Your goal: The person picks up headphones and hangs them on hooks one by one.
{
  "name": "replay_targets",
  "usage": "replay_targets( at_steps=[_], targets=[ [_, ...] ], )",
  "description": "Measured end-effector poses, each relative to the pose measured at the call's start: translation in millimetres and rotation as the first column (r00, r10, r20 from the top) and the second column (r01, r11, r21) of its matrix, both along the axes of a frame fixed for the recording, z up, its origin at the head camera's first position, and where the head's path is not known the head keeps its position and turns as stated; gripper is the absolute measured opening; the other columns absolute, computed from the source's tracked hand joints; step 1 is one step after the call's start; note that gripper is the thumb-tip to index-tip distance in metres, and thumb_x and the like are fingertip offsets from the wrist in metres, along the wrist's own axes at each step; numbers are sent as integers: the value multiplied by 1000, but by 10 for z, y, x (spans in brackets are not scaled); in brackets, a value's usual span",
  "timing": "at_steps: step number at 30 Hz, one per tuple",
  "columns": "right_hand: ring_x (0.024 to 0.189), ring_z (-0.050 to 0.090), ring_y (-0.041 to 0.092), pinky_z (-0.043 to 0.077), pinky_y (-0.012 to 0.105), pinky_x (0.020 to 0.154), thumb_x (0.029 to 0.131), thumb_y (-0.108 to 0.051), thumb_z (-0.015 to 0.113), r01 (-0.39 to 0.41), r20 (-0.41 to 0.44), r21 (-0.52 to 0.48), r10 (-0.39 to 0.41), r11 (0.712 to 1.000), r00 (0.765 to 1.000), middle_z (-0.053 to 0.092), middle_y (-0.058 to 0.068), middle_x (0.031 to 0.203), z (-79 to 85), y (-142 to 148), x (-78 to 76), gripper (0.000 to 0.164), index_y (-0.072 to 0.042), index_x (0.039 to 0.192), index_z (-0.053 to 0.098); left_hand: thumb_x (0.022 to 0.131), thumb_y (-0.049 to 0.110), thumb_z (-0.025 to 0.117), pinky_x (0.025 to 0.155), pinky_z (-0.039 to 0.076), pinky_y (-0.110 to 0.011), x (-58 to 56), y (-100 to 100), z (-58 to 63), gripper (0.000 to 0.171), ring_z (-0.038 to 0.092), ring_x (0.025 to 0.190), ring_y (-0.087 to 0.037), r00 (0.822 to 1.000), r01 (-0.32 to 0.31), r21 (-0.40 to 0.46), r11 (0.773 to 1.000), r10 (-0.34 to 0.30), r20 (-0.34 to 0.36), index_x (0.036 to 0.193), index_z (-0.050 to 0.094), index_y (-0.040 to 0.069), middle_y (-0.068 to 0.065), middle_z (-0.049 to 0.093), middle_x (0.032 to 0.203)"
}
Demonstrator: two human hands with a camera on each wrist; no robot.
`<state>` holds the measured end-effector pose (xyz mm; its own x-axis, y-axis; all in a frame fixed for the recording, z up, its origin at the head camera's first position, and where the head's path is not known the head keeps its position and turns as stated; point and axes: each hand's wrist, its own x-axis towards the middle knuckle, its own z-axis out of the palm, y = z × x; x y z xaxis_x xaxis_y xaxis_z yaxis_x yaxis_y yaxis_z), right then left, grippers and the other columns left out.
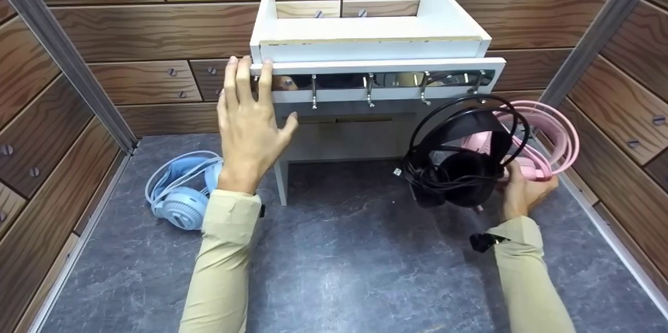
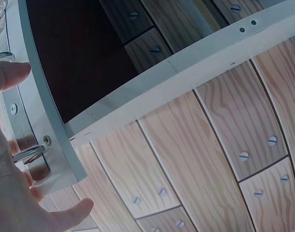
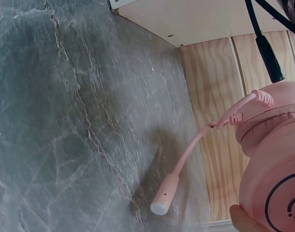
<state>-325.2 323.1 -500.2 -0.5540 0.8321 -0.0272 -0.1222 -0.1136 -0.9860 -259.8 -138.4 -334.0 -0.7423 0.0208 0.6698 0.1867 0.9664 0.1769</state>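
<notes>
A white rack carries a front board [image 1: 339,96] with several metal hooks [image 1: 370,90]. My left hand [image 1: 250,119] rests on the board's left end, fingers extended over its top edge and thumb spread away; the left wrist view shows the fingers [image 2: 12,77] around that end. At the right, my right hand [image 1: 524,194] grips a pink headset [image 1: 563,132] by an earcup; its microphone boom [image 3: 166,193] points down in the right wrist view. A black headset [image 1: 469,179] with a bundled cable is in front of it, below the rightmost hooks; whether it hangs there I cannot tell.
A light blue headset [image 1: 182,207] lies on the dark grey marbled tabletop [image 1: 334,270], left of my left forearm. Wood-patterned walls [image 1: 172,35] with metal edge strips enclose the back and both sides. The rack's upper shelf [image 1: 344,29] has upright side panels.
</notes>
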Motion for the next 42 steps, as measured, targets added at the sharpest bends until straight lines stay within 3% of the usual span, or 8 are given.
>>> replay_targets(
  at_steps=[7, 16, 22, 30, 42],
  targets=[
    [113, 48, 9, 37, 11, 93, 76, -14, 77, -8, -32, -92, 5, 996, 999, 47, -1, 132, 10, -3, 47, 91, -16, 152, 28, 87, 44, 72, 117, 25, -55, 2, -3, -1, 89, 11, 151, -37, 1000, -9, -6, 1000, 9, 2, 157, 28, 11, -22, 21, 160],
    [110, 49, 8, 40, 9, 88, 74, -7, 75, -10, -109, -102, -1, 995, 994, 48, -2, 127, 48, -3, 92, 86, -11, 147, 31, 88, 44, 72, 117, 25, -55, -2, 4, -1, 89, 10, 152, -37, 1000, -1, 2, 1000, 1, 13, 158, 28, 11, -21, 19, 161],
    [110, 50, 9, 42, 9, 87, 76, -2, 73, -19, -183, -106, 0, 994, 983, 47, -1, 127, 65, -16, 102, 81, -8, 145, 31, 90, 52, 67, 117, 26, -55, 2, 5, 4, 89, 10, 152, -36, 999, -8, 6, 1000, 8, 33, 158, 26, 12, -21, 19, 162],
    [110, 50, 10, 44, 12, 87, 76, 2, 72, -39, -263, -132, 3, 990, 965, 46, 1, 129, 43, -37, 122, 83, -8, 146, 28, 88, 51, 69, 115, 28, -56, -4, 2, 7, 90, 11, 152, -36, 1000, 0, 5, 1000, 0, 4, 157, 28, 11, -21, 21, 161],
    [100, 54, 10, 47, 18, 83, 76, 2, 76, -45, -289, -188, -12, 981, 957, 48, 0, 123, 79, -32, 158, 80, -10, 141, 31, 89, 50, 68, 115, 28, -56, 4, 3, 14, 89, 11, 151, -37, 1000, -4, -5, 1000, 4, 13, 158, 28, 11, -22, 20, 161]
  ],
)
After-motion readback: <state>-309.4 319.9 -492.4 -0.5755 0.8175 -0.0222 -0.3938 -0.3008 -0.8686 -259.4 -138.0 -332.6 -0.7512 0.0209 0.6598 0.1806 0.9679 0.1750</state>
